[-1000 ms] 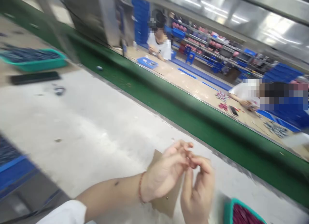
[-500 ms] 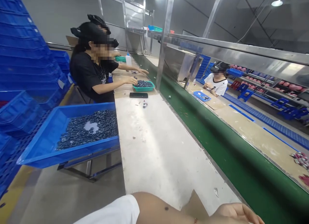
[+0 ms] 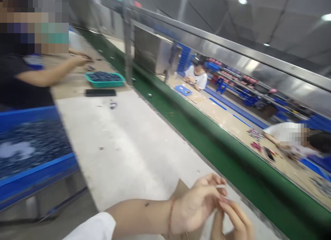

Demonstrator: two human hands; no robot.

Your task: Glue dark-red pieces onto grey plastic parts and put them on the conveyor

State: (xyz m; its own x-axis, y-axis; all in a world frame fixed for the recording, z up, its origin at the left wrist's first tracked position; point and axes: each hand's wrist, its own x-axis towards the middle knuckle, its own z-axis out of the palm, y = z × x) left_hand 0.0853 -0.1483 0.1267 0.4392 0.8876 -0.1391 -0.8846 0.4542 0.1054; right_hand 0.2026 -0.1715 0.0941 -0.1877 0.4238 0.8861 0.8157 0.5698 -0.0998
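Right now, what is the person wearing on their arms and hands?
The left hand is bare, with a thin red string bracelet round the wrist and a white short sleeve higher up. The right hand is bare too; its wrist lies outside the picture.

Green conveyor belt [image 3: 207, 143], teal tray [image 3: 104, 79], phone [image 3: 100, 92]

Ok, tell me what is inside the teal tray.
The teal tray holds a heap of small dark blue parts, too blurred to identify. Whatever lies beneath that heap, and the tray's floor, is covered.

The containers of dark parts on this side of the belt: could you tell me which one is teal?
The small tray by the black phone is teal; the large bin at left is blue.
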